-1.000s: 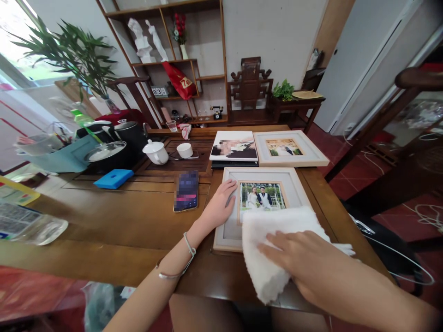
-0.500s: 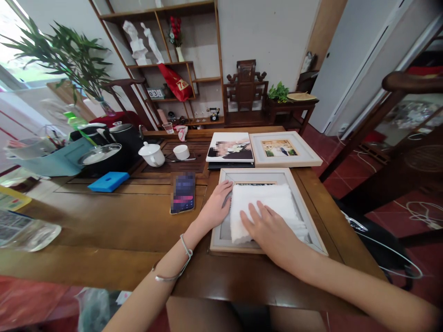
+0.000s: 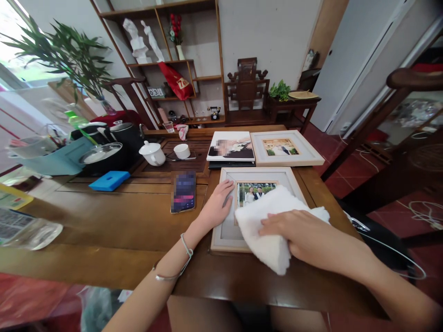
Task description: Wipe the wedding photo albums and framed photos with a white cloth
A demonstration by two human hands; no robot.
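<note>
A picture frame (image 3: 224, 243) with a pale wooden rim lies flat on the table, a photo (image 3: 249, 190) partly showing in its grey mount. My left hand (image 3: 218, 203) rests on the frame's left side with its fingers stretched out, holding nothing. Over the frame's lower right part, my right hand (image 3: 294, 230) grips a white cloth (image 3: 265, 210). One corner of the cloth hangs past the frame's near edge. The cloth hides the lower part of the photo and the near right corner of the frame.
Behind the frame lie a second framed photo (image 3: 311, 159) and a white photo panel (image 3: 230, 154). To the left are a phone (image 3: 183, 191), a blue box (image 3: 110, 181), a lidded white cup (image 3: 152, 153) and a black pot (image 3: 104, 163). A dark chair (image 3: 367, 120) stands at the right.
My right hand has drawn the cloth right and towards me, bunching it and uncovering the photo's upper left part. My left hand stays in place.
</note>
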